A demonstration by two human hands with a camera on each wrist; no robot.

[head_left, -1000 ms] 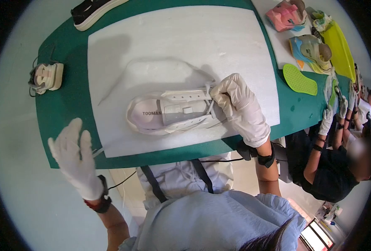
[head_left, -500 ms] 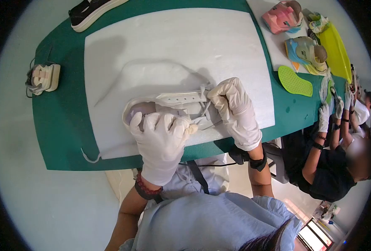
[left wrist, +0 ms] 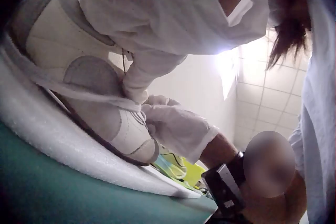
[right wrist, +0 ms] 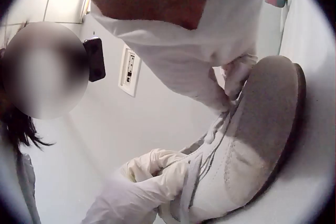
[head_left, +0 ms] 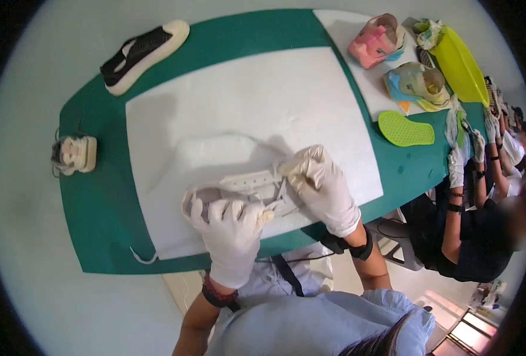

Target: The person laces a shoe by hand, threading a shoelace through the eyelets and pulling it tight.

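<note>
A white lace-up shoe (head_left: 251,180) lies on a white foam sheet (head_left: 233,101), its toe toward the right. In the right wrist view its rounded grey toe (right wrist: 268,92) shows. My gloved left hand (head_left: 233,237) reaches over the shoe's opening, fingers bent, and grips its near side by the eyelets. At the toe end of the lacing, my gloved right hand (head_left: 325,193) pinches the shoelace with curled fingers. A flat length of lace (left wrist: 79,91) runs along the shoe's side in the left wrist view. My fingers hide part of the lacing.
On the green table, a black shoe (head_left: 144,56) lies at the back left and a small pale shoe (head_left: 76,155) at the left. A green insole (head_left: 405,129), two colourful shoes and a yellow-green basin (head_left: 462,65) are at the right. Other people sit beyond.
My left hand has come from beyond the table's left edge onto the shoe and taken hold of its near side. My right hand stays at the lacing. The head view has tilted.
</note>
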